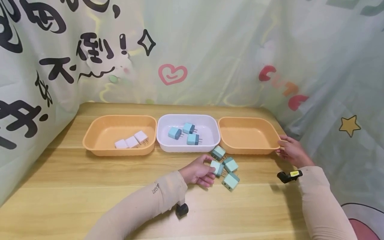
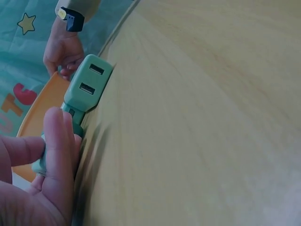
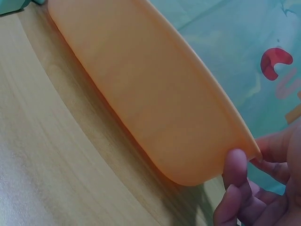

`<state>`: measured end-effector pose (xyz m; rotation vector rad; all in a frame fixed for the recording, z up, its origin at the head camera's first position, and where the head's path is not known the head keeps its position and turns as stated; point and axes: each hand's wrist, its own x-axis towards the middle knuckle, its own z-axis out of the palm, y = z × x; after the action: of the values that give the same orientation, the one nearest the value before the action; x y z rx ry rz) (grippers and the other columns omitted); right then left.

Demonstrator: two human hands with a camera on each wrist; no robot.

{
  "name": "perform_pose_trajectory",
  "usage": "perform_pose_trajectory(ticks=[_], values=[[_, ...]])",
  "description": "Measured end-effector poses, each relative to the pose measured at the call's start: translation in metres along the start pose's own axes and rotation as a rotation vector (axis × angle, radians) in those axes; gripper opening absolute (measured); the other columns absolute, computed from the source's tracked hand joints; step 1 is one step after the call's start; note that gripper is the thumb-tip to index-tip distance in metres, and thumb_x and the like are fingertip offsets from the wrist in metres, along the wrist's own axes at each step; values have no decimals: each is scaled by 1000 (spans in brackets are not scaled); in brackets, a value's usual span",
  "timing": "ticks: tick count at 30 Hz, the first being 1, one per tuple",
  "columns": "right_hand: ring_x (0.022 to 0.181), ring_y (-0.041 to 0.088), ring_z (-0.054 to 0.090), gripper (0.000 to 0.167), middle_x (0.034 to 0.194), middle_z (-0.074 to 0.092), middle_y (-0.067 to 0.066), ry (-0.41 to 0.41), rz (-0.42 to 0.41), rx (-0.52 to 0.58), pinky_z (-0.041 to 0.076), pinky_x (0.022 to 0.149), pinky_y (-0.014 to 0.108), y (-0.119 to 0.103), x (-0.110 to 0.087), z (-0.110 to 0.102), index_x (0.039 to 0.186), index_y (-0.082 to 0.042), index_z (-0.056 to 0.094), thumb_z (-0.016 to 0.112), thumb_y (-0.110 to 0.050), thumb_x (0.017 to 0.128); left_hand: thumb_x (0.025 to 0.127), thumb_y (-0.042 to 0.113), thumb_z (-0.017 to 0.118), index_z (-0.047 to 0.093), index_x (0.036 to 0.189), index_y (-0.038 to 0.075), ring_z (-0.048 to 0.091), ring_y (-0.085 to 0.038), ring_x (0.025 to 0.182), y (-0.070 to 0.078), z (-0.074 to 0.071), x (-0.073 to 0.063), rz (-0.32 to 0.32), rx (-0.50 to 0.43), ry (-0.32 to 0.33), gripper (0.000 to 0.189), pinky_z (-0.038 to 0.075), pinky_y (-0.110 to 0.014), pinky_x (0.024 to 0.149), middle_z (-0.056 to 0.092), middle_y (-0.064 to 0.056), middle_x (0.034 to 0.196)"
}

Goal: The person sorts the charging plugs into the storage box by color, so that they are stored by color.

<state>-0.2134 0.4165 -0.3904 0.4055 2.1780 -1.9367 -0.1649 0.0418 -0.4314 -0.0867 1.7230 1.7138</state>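
Charger (image 1: 215,166), pinched by left hand (image 1: 198,171), likely light, stiff; hold sides, not prongs (image 1: 224,173); right hand (image 1: 293,152) grips tray (image 1: 246,151).

Table (image 1: 75,193): three trays in a row toward the back, curtain (image 1: 210,50) behind. Left tray (image 1: 102,136): three plugs (image 1: 131,142), front right portion. Middle tray (image 1: 207,126), between the others: three further plugs (image 1: 175,132). Right tray (image 1: 246,133): right hand (image 1: 291,151) at its front right corner. Before the middle and right trays: loose plugs (image 1: 231,181), clustered; left hand (image 1: 198,170) at the cluster's left, one plug between its fingers.
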Motion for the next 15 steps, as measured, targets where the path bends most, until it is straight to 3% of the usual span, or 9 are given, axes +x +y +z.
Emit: perform_pose_trajectory(ticks=[5, 15], values=[[66, 9, 61, 13, 79, 60, -5, 1, 1, -6, 53, 59, 22, 1, -1, -1, 112, -26, 49, 48, -18, 102, 96, 13, 60, 43, 126, 17, 61, -20, 54, -2, 0, -1, -2, -20, -9, 34, 57, -31, 46, 65, -18, 77], [64, 9, 61, 13, 76, 60, -4, 18, -14, 31, 52, 56, 21, 1, -1, 1, 109, -26, 51, 47, -16, 102, 95, 16, 64, 44, 119, 19, 59, -17, 50, 0, 2, -3, 12, 38, 4, 32, 55, -28, 42, 65, -15, 72]])
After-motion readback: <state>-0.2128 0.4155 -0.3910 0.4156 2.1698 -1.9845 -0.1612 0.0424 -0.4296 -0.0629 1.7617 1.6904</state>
